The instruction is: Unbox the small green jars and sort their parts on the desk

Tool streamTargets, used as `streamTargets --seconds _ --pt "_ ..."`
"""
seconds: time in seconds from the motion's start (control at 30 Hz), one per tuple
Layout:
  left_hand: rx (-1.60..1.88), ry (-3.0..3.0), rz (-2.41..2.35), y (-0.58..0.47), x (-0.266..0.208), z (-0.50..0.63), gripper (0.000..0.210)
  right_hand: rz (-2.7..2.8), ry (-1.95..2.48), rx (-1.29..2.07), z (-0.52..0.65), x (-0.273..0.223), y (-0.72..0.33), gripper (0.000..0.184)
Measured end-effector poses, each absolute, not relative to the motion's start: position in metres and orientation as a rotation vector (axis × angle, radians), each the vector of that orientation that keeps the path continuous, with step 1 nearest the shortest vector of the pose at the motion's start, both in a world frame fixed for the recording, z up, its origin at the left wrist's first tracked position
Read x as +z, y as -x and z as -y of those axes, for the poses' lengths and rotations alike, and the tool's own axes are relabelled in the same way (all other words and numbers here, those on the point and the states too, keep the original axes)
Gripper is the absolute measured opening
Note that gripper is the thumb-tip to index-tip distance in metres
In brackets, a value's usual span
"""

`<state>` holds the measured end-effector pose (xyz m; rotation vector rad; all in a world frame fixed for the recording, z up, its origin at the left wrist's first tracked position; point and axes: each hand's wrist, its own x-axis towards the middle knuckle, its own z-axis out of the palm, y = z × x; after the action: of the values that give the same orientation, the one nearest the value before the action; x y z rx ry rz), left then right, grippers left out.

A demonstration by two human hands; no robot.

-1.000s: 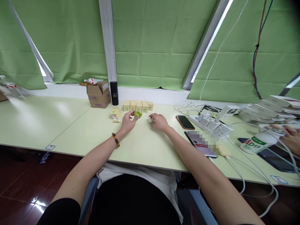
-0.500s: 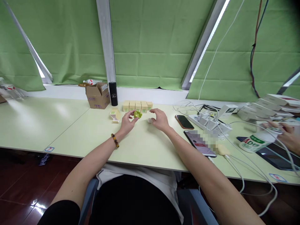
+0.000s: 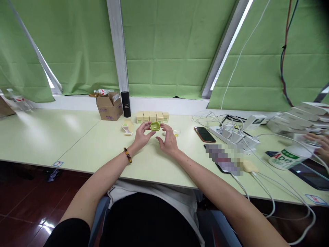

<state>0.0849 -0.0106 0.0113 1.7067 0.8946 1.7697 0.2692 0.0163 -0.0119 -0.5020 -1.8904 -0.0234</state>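
Observation:
My left hand [image 3: 141, 136] has thumb and fingers closed on the left side of a small green container [image 3: 155, 126], its hollow side facing me, just above the table. On the container's right is my right hand [image 3: 168, 139], fingers and thumb spread apart; the fingertips come close to its rim, and I cannot tell if they touch. Partly hidden behind that hand lies a small clear packet with a yellow bit [image 3: 176, 133]. An opened cream carton [image 3: 127, 128] rests left of my left hand. Several small cream boxes [image 3: 153, 117] stand in a row behind the container.
At the back left stand a cardboard box [image 3: 110, 109] and a black cylinder [image 3: 125, 104]. Rightward lie a phone [image 3: 205, 134], a partly blurred device [image 3: 223, 159], a power strip [image 3: 231, 137] with tangled cables, and a white bottle [image 3: 290, 156] beside another person's hand [image 3: 320, 144].
The green container has turned and moved slightly right in my left hand. My right hand has moved left toward it, away from the small white item on the table.

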Motion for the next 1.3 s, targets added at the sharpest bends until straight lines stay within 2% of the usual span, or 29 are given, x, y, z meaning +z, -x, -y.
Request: streamTargets --seconds 0.27,0.43,0.57,0.8,0.9,1.03,1.07,1.2,1.3 --pt "1.657 -1.71 -0.977 -0.089 0.016 0.021 0.049 1.896 0.424 -0.063 -0.012 -0.006 -0.266 0.068" --pt "1.522 -1.758 -0.957 -0.092 0.018 0.025 0.063 1.886 0.437 -0.064 -0.008 -0.004 -0.265 0.068" --pt "1.423 -1.726 -0.934 -0.093 0.017 0.026 0.076 1.883 0.447 -0.043 -0.005 -0.002 -0.264 0.062" --pt "1.339 -1.762 -0.911 -0.094 0.011 0.022 0.083 1.878 0.475 0.054 -0.007 -0.003 -0.264 0.046" --pt "1.419 -1.841 -1.015 -0.093 0.011 0.021 0.072 1.87 0.495 0.09 -0.009 -0.003 -0.266 0.044" --pt "1.663 -1.971 -1.19 -0.088 0.015 0.023 0.028 1.84 0.568 0.106 -0.009 0.0 -0.269 0.04" --pt "1.703 -1.997 -1.198 -0.087 0.016 0.024 0.024 1.833 0.582 0.12 -0.009 0.001 -0.269 0.039" --pt "1.755 -2.097 -1.202 -0.087 0.018 0.028 0.037 1.825 0.584 0.181 -0.011 0.0 -0.27 0.039" --pt "1.779 -2.161 -1.226 -0.088 0.017 0.028 0.035 1.831 0.55 0.202 -0.014 -0.002 -0.271 0.038"
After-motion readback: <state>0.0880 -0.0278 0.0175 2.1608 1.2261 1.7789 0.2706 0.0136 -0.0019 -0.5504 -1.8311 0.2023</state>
